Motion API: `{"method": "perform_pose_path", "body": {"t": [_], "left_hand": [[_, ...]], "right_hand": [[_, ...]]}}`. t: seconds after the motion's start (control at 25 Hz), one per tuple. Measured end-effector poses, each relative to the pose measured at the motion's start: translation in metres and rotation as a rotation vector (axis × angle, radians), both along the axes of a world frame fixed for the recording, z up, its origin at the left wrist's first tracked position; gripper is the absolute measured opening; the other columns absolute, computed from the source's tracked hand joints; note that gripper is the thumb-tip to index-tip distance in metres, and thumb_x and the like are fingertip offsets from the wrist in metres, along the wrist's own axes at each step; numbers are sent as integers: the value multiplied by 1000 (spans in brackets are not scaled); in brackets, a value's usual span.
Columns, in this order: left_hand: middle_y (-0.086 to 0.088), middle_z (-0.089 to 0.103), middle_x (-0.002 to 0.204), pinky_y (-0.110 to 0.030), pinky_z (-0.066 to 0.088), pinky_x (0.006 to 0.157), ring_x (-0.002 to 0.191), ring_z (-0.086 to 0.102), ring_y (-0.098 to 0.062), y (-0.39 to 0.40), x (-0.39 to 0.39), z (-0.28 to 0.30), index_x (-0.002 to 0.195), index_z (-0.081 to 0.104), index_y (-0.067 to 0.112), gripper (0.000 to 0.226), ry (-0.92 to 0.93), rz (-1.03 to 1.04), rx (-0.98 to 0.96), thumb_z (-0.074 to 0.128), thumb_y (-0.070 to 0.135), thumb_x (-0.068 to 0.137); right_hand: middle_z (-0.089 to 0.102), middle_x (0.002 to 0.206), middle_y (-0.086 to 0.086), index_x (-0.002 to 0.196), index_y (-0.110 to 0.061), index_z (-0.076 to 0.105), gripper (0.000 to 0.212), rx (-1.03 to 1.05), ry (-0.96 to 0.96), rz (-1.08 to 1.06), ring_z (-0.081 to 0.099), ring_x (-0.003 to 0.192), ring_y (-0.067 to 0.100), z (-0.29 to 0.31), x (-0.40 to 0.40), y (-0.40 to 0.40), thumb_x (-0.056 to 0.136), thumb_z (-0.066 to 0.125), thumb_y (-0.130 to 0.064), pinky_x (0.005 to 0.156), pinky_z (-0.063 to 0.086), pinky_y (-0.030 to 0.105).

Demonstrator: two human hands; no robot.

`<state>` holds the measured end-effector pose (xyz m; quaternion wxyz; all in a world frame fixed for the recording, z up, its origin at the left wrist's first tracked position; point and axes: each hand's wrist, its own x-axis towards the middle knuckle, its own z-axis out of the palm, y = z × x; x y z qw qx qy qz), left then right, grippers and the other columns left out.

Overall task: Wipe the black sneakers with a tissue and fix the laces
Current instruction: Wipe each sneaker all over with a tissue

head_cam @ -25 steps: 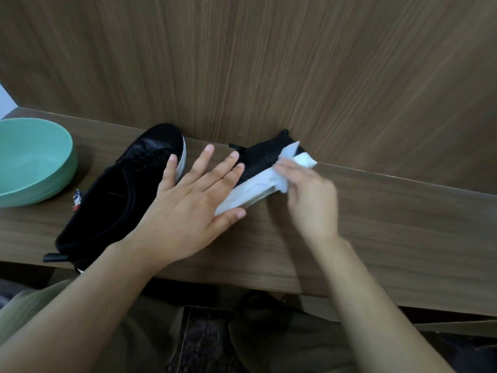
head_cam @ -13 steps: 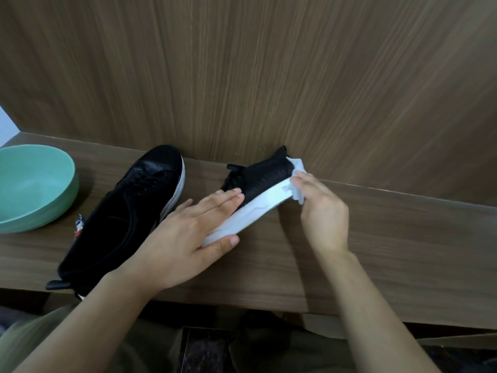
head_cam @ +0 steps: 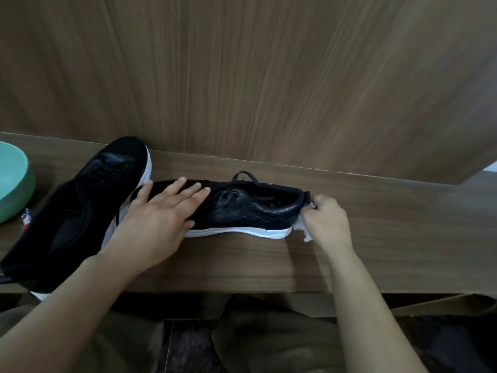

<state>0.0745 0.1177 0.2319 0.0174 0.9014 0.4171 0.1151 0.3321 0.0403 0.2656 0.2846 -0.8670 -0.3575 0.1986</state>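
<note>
1. Now the right sneaker sits flat on its white sole with its side facing us; half a second ago it was tipped up on its edge, sole toward us
2. It lies along the wooden shelf, toe to the left and heel to the right, close to the brown wooden wall behind it
3. A second black sneaker lies slanted on the left, with its toe near the wall and its heel over the front edge of the shelf. The toe of the right sneaker is just beside it
4. A green bowl sits at the far left of the shelf
5. The left hand rests flat on the toe end of the right sneaker, fingers straight and a little spread. Before, it lay along the tipped sole
6. The right hand is at the heel, with fingers curled around a crumpled white tissue. The tissue touches the back of the heel. Before, this hand held the tissue up at the top end of the sole
7. A black lace loops up from the top of the right sneaker
</note>
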Motion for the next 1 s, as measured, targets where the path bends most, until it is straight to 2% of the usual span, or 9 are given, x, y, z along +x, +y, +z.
{"method": "perform_pose_path", "body": {"t": [0.16, 0.24, 0.32, 0.4, 0.52, 0.68, 0.8, 0.92, 1.0], "left_hand": [[-4, 34, 150, -58, 30, 105, 140, 28, -27, -3, 2, -3, 136, 45, 27, 59, -45, 49, 11, 67, 23, 81], [-3, 33, 150, -54, 35, 104, 138, 30, -26, -5, -1, -1, 137, 44, 26, 59, -83, 140, -35, 65, 32, 82], [-7, 41, 145, -49, 40, 101, 133, 37, -29, -9, -1, -1, 136, 47, 20, 60, -142, 253, -68, 64, 38, 82], [-8, 41, 146, -44, 36, 105, 136, 34, -29, -11, 4, -4, 136, 47, 17, 56, -195, 274, -142, 62, 34, 85], [-10, 39, 146, -40, 39, 104, 134, 38, -28, -6, 9, -8, 135, 48, 14, 53, -262, 197, -139, 64, 21, 86], [-15, 56, 120, -40, 51, 78, 99, 58, -30, -5, 19, -2, 130, 52, 9, 48, -405, 318, -64, 65, 19, 84], [-7, 62, 119, -27, 46, 86, 101, 59, -21, -12, 21, 3, 125, 57, 14, 37, -553, 295, -185, 57, 13, 88], [13, 60, 113, -2, 34, 85, 107, 53, -1, -21, 13, 14, 113, 67, 19, 26, -721, 283, -304, 60, 18, 87], [19, 62, 101, -6, 40, 80, 98, 57, 3, -26, 11, 21, 106, 69, 22, 23, -803, 247, -378, 63, 30, 85]], "right_hand": [[63, 64, 3, 83, -7, 64, 17, -80, -20, 69, 56, 57, 17, 14, -6, -14, 83, 47, -10, 53, 41, 25], [70, 92, 3, 110, -19, 63, 29, 3, -136, 8, 64, 79, 24, 14, -11, -16, 87, 47, -10, 68, 50, 29], [66, 114, 2, 126, -29, 55, 46, 72, -104, 12, 62, 99, 28, 16, -16, -12, 88, 45, -6, 85, 52, 37], [68, 100, -2, 113, -32, 59, 44, 10, -58, 95, 64, 89, 26, 22, -17, -13, 84, 43, -3, 78, 55, 40], [61, 77, -4, 93, -26, 61, 23, -282, -138, 171, 60, 73, 19, 45, -17, -33, 79, 54, -9, 63, 52, 32], [61, 82, 1, 91, -20, 53, 19, -507, -87, 386, 60, 76, 19, 56, -53, -52, 75, 63, -14, 58, 43, 27], [62, 91, 2, 95, -18, 57, 18, -512, -27, 550, 61, 80, 19, 53, -68, -45, 79, 62, -13, 62, 45, 29], [66, 90, -1, 90, -27, 62, 21, -374, 72, 476, 63, 73, 17, 48, -60, -38, 80, 58, -9, 55, 47, 26], [66, 85, -3, 87, -29, 62, 21, -193, 32, 358, 61, 71, 15, 35, -55, -33, 82, 55, -10, 54, 44, 24]]}}
